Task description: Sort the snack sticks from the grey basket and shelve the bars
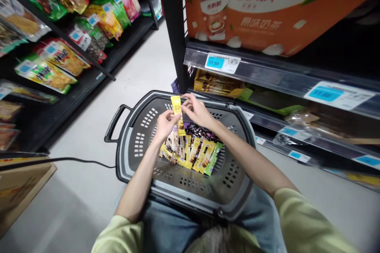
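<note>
A person's left hand [166, 124] pinches a slim yellow sachet [176, 104] between closed fingers, holding it upright above the far part of a dark shopping basket [185, 197]. The right hand [196, 111] is at the sachet's right edge, fingers bent; whether they grip it, I cannot tell. Below, inside the basket, yellow packets [204, 154] lie side by side, with a green packet [213, 160] at their right end and dark purple wrappers [203, 131] behind. The basket sits before jeans-clad legs. To the far left, a black shelf [130, 39] carries snack bags; far right, a large orange carton [252, 19] stands above price labels.
</note>
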Action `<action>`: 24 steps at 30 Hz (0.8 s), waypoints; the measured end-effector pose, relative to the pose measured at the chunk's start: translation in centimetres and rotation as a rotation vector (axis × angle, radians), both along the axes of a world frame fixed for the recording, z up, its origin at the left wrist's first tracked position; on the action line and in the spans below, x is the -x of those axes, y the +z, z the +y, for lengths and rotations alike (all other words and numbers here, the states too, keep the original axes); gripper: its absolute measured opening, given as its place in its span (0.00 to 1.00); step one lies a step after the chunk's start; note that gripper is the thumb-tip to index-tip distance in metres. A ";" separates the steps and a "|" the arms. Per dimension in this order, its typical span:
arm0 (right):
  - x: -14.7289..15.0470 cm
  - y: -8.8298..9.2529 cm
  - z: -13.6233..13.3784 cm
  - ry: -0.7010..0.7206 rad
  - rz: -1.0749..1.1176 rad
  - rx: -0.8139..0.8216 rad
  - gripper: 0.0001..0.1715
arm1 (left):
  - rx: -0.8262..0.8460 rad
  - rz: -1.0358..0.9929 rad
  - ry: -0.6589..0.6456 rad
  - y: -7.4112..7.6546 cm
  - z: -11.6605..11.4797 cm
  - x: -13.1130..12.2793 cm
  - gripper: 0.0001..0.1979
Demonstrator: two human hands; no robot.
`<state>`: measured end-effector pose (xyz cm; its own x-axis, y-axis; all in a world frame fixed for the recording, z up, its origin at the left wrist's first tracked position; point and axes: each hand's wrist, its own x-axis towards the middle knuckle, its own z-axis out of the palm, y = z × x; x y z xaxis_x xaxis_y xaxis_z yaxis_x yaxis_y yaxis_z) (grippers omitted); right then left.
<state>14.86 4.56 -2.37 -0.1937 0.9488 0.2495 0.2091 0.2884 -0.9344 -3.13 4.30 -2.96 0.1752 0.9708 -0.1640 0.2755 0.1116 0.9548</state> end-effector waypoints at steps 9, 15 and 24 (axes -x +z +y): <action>-0.3 0.2 -0.7 0.042 -0.579 -0.161 0.28 | 0.052 -0.115 0.084 0.2 0.0 -0.5 0.19; -0.3 -0.1 -0.6 0.053 -0.632 -0.210 0.27 | 0.009 -0.198 0.154 -0.3 0.2 -0.6 0.18; -0.3 0.5 -1.0 0.109 -0.691 -0.197 0.28 | 0.007 -0.308 0.238 0.3 0.2 -0.9 0.13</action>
